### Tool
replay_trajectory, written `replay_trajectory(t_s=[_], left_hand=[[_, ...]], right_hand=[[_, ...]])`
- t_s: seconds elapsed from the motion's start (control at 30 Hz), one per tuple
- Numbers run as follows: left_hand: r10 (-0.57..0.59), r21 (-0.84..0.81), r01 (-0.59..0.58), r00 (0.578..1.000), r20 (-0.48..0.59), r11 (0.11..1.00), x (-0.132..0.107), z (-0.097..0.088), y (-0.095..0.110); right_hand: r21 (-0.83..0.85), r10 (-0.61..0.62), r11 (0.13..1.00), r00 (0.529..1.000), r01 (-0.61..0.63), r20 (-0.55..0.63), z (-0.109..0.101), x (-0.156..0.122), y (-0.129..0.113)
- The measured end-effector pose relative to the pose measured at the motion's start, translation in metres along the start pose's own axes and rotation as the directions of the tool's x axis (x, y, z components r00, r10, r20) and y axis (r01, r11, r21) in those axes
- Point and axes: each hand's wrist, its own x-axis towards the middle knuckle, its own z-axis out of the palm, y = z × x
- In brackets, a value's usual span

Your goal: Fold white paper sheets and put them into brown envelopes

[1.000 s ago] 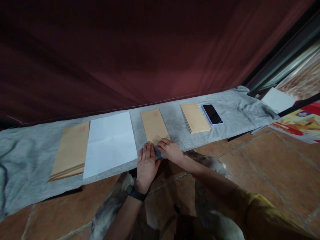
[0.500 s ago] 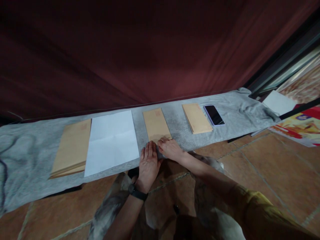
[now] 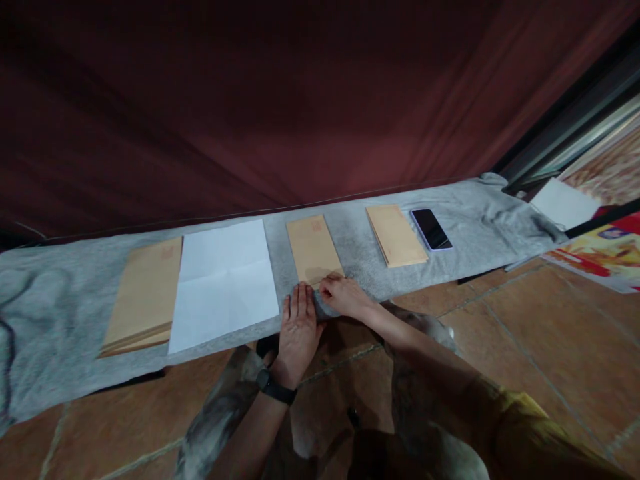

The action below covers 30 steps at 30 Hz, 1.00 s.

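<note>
A tan envelope (image 3: 314,245) with small red print at its far end lies flat in front of me. The fingers of my left hand (image 3: 299,327) are stretched out, with their tips on the left of its near edge. Closed, with fingers curled, my right hand (image 3: 345,295) touches the near right corner of the same envelope. The palm side of that hand is hidden, so I cannot tell what is between its fingers. On my left wrist is a dark watch (image 3: 275,387).
A grey cloth (image 3: 353,233) covers the narrow bench. Left of the hands lie a creased white sheet (image 3: 225,287) and larger tan envelopes (image 3: 145,283). More tan envelopes (image 3: 397,235) and a phone (image 3: 431,229) are to the right. A dark red curtain (image 3: 310,133) hangs behind.
My right hand has slid slightly to the right along the envelope's near edge. My left hand has stayed in place. The view has shifted a little.
</note>
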Motion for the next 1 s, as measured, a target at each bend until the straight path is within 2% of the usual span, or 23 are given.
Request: replay_trajectory(t_s=[0.27, 0.37, 0.47, 0.53, 0.57, 0.63, 0.73, 0.8, 0.87, 0.93, 1.0], left_hand=[[0.018, 0.011, -0.018, 1.000, 0.014, 1.000, -0.002, 0.003, -0.002], [0.007, 0.019, -0.008, 1.000, 0.019, 1.000, -0.001, 0.003, 0.000], [0.005, 0.022, -0.006, 1.000, 0.026, 1.000, -0.001, 0.004, 0.000], [0.006, 0.019, -0.007, 1.000, 0.022, 1.000, -0.002, 0.005, -0.001], [0.007, 0.016, -0.008, 1.000, 0.017, 1.000, -0.002, 0.005, -0.002], [0.013, 0.011, -0.013, 1.000, 0.007, 1.000, -0.003, 0.007, -0.004], [0.026, 0.006, -0.026, 1.000, 0.002, 1.000, -0.004, 0.008, -0.005], [0.027, 0.000, -0.027, 1.000, 0.000, 1.000, -0.004, 0.008, -0.005], [0.022, -0.005, -0.022, 1.000, -0.006, 1.000, -0.004, 0.007, -0.005], [0.021, -0.006, -0.021, 1.000, -0.011, 1.000, -0.003, 0.006, -0.005], [0.024, -0.002, -0.024, 1.000, -0.012, 1.000, -0.003, 0.006, -0.005]], right_hand=[[0.029, 0.028, 0.999, 0.999, -0.028, -0.014, 0.004, -0.004, 0.001], [0.072, 0.084, 0.994, 0.995, -0.081, -0.045, 0.007, -0.006, 0.008], [0.307, 0.088, 0.949, 0.996, -0.072, -0.036, 0.006, -0.013, 0.023], [0.563, -0.010, 0.826, 0.998, -0.028, 0.064, 0.004, -0.020, 0.036], [0.673, -0.094, 0.738, 0.982, -0.041, 0.162, 0.003, -0.025, 0.041], [0.793, -0.268, 0.601, 0.909, -0.101, 0.319, 0.001, -0.035, 0.050], [0.839, -0.446, 0.529, 0.798, -0.130, 0.405, 0.002, -0.048, 0.055], [0.821, -0.467, 0.541, 0.747, -0.181, 0.473, 0.005, -0.053, 0.056], [0.757, -0.417, 0.617, 0.726, -0.216, 0.547, 0.008, -0.056, 0.055], [0.700, -0.367, 0.695, 0.755, -0.166, 0.544, 0.010, -0.057, 0.053], [0.695, -0.367, 0.713, 0.798, -0.088, 0.478, 0.011, -0.057, 0.051]])
